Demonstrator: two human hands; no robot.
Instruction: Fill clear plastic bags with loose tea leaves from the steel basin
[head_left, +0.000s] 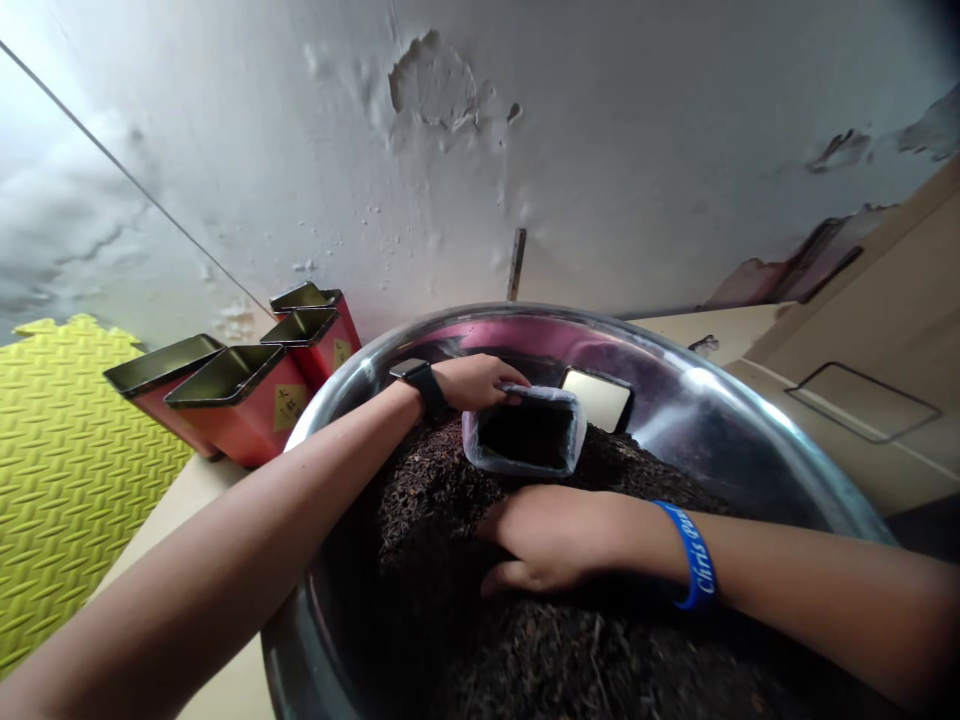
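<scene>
blue wristband reads "chris"; right hand, fingers apart, on tea leaves; left hand, fingers clamped on plastic-lined box.

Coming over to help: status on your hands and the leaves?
Left hand gripping rim of square bag-lined container; right hand on dark loose tea leaves in large steel basin; red metal tins beyond rim.

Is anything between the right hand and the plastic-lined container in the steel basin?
Nothing visible stands between them. The right hand rests on the heaped tea leaves just in front of the plastic-lined container, whose rim the left hand holds.
</scene>
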